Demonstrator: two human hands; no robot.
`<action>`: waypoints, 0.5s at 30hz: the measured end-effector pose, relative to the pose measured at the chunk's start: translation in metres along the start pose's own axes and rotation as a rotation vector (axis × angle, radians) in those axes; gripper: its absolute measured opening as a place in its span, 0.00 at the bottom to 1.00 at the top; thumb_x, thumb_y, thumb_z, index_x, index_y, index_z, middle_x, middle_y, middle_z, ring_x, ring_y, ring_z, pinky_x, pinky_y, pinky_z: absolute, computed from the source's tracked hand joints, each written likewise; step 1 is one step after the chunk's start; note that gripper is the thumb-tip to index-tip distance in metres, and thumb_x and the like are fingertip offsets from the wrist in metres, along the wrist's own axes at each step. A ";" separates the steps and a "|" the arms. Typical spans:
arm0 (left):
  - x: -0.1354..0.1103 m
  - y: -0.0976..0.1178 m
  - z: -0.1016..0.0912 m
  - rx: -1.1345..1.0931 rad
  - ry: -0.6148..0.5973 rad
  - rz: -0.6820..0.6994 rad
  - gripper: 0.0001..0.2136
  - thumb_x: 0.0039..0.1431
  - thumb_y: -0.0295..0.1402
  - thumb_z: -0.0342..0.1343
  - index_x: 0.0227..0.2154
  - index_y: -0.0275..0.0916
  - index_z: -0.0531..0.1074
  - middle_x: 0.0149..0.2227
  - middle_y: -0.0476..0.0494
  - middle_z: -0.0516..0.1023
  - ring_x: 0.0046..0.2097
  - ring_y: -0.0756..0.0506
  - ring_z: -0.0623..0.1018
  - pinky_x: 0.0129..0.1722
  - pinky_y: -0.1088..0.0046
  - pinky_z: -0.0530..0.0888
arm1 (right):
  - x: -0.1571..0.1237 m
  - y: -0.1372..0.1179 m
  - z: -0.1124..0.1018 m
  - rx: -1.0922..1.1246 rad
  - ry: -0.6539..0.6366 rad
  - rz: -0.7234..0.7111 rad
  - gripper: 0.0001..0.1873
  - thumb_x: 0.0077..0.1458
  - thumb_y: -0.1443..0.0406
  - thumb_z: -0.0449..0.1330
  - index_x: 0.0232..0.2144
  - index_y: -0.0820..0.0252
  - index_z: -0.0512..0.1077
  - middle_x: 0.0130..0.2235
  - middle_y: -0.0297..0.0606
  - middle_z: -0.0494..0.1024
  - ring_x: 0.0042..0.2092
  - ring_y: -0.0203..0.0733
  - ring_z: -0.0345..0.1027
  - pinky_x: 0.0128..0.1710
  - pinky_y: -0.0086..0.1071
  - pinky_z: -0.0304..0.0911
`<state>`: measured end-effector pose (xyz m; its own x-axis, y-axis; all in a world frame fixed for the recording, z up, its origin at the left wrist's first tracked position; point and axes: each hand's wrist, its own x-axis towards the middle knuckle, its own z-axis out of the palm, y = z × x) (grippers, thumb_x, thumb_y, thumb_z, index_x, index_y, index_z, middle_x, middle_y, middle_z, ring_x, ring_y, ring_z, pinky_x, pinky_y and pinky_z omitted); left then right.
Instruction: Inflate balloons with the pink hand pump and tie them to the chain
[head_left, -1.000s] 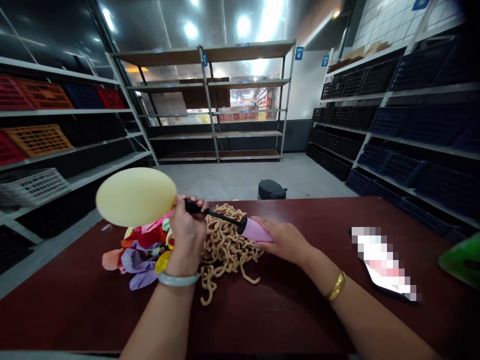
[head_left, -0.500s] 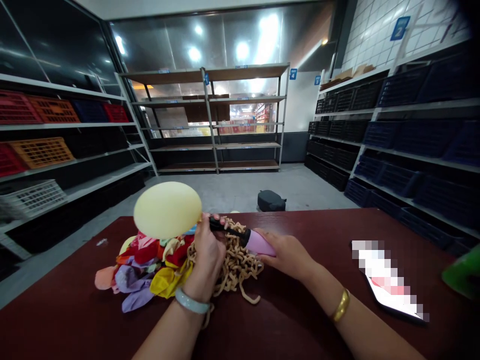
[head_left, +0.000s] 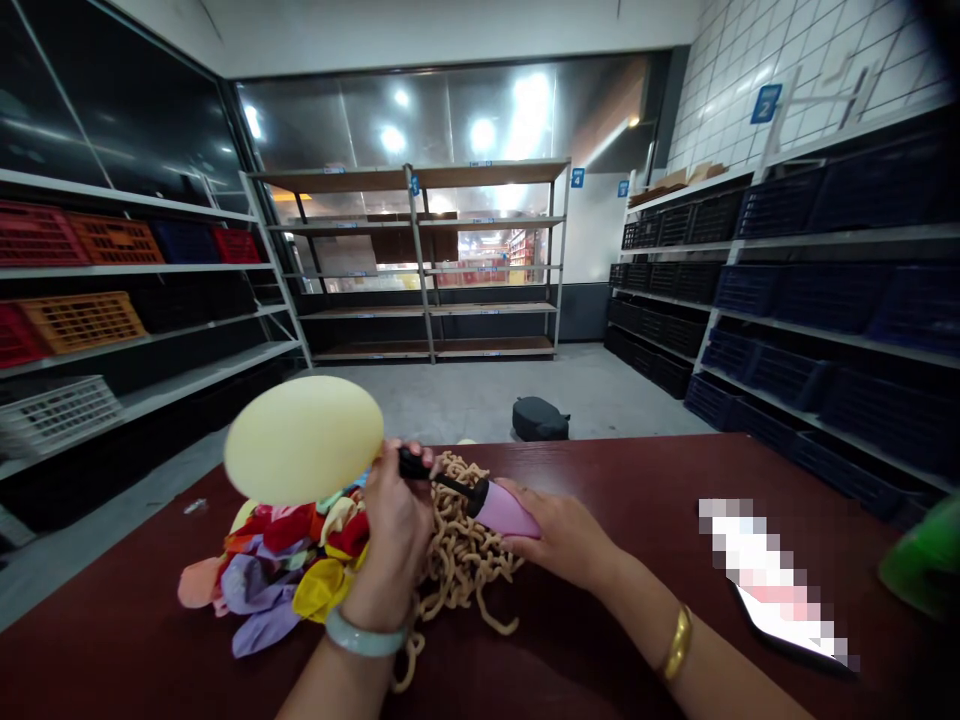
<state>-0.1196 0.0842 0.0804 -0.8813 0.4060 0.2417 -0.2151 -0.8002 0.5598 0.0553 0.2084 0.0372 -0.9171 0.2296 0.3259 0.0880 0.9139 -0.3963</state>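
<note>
A pale yellow balloon (head_left: 304,440), partly inflated, stretches left from my left hand (head_left: 401,515). That hand is closed around the balloon's neck and the black end of a hand balloon pump (head_left: 510,510). My right hand (head_left: 559,535) grips the pump's pink-purple barrel, and a black rod shows between the two hands. Under the balloon lies a heap of limp balloons (head_left: 262,575) in red, yellow, lilac and peach. Below the pump, a tangled pile of beige chain (head_left: 469,575) rests on the table, one end trailing beside my left wrist. The balloon's mouth is hidden by my fingers.
On the dark red table (head_left: 622,620), a phone (head_left: 780,590) with a blurred screen lies at right. A green object (head_left: 926,560) stands at the right edge. Beyond are a dark bag (head_left: 540,418) on the floor and shelves with crates (head_left: 86,325) on both sides.
The yellow balloon looks larger and reaches further left. Both hands keep their hold on the pump. The view has tilted up slightly, so the table sits lower.
</note>
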 end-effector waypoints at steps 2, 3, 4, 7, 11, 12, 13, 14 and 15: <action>0.014 0.018 -0.009 -0.021 0.024 0.057 0.10 0.53 0.33 0.61 0.30 0.39 0.64 0.25 0.50 0.67 0.25 0.50 0.69 0.23 0.75 0.66 | 0.000 0.000 -0.001 -0.007 -0.018 -0.012 0.38 0.56 0.48 0.57 0.64 0.49 0.52 0.59 0.39 0.69 0.54 0.51 0.67 0.52 0.43 0.62; 0.020 0.025 -0.014 -0.032 0.042 0.081 0.09 0.54 0.34 0.60 0.29 0.39 0.64 0.24 0.50 0.66 0.24 0.50 0.68 0.22 0.76 0.65 | -0.001 0.000 -0.001 -0.008 -0.028 -0.017 0.38 0.56 0.48 0.57 0.64 0.49 0.52 0.58 0.39 0.69 0.54 0.51 0.67 0.52 0.43 0.62; 0.026 0.032 -0.018 -0.043 0.061 0.104 0.08 0.55 0.34 0.59 0.29 0.39 0.64 0.24 0.51 0.66 0.23 0.50 0.68 0.21 0.76 0.64 | -0.001 0.000 -0.001 -0.008 -0.038 -0.019 0.38 0.56 0.48 0.57 0.64 0.50 0.52 0.57 0.39 0.70 0.54 0.50 0.68 0.52 0.42 0.62; 0.035 0.040 -0.026 -0.060 0.102 0.141 0.08 0.56 0.34 0.57 0.29 0.39 0.63 0.23 0.51 0.65 0.23 0.51 0.67 0.20 0.77 0.63 | -0.001 0.001 -0.003 -0.010 -0.046 -0.017 0.38 0.55 0.48 0.58 0.64 0.50 0.53 0.57 0.39 0.71 0.53 0.50 0.68 0.53 0.42 0.62; 0.030 0.025 -0.021 -0.059 0.075 0.125 0.11 0.53 0.35 0.61 0.29 0.39 0.63 0.24 0.51 0.66 0.24 0.51 0.68 0.22 0.77 0.64 | -0.002 0.003 -0.006 -0.030 -0.021 0.000 0.36 0.56 0.48 0.57 0.63 0.50 0.55 0.59 0.38 0.68 0.54 0.51 0.68 0.53 0.44 0.62; 0.026 0.018 -0.018 -0.055 0.063 0.111 0.12 0.52 0.36 0.62 0.29 0.39 0.63 0.24 0.51 0.66 0.24 0.51 0.68 0.22 0.77 0.65 | -0.002 0.004 -0.007 -0.039 -0.016 0.007 0.36 0.56 0.48 0.56 0.63 0.50 0.55 0.59 0.39 0.68 0.54 0.51 0.68 0.53 0.44 0.62; 0.021 0.010 -0.014 -0.049 0.052 0.092 0.12 0.52 0.36 0.63 0.29 0.39 0.63 0.24 0.51 0.67 0.25 0.51 0.68 0.23 0.77 0.65 | -0.002 0.005 -0.007 -0.047 -0.013 0.013 0.36 0.56 0.48 0.56 0.63 0.51 0.55 0.59 0.39 0.69 0.54 0.52 0.68 0.52 0.45 0.62; 0.015 0.001 -0.010 -0.044 0.042 0.068 0.13 0.51 0.35 0.63 0.29 0.39 0.63 0.25 0.51 0.67 0.25 0.50 0.69 0.23 0.76 0.65 | -0.002 0.006 -0.007 -0.053 -0.009 0.016 0.36 0.56 0.48 0.56 0.63 0.51 0.55 0.58 0.40 0.69 0.54 0.52 0.68 0.52 0.45 0.63; 0.009 -0.007 -0.007 -0.039 0.031 0.041 0.13 0.51 0.35 0.63 0.29 0.39 0.63 0.25 0.51 0.67 0.26 0.50 0.69 0.23 0.76 0.65 | -0.002 0.006 -0.006 -0.056 -0.005 0.018 0.36 0.56 0.48 0.56 0.63 0.51 0.55 0.58 0.41 0.69 0.54 0.52 0.68 0.51 0.45 0.63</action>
<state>-0.1284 0.0906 0.0731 -0.9023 0.3588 0.2391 -0.1941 -0.8331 0.5180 0.0604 0.2152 0.0394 -0.9169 0.2445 0.3153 0.1259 0.9271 -0.3530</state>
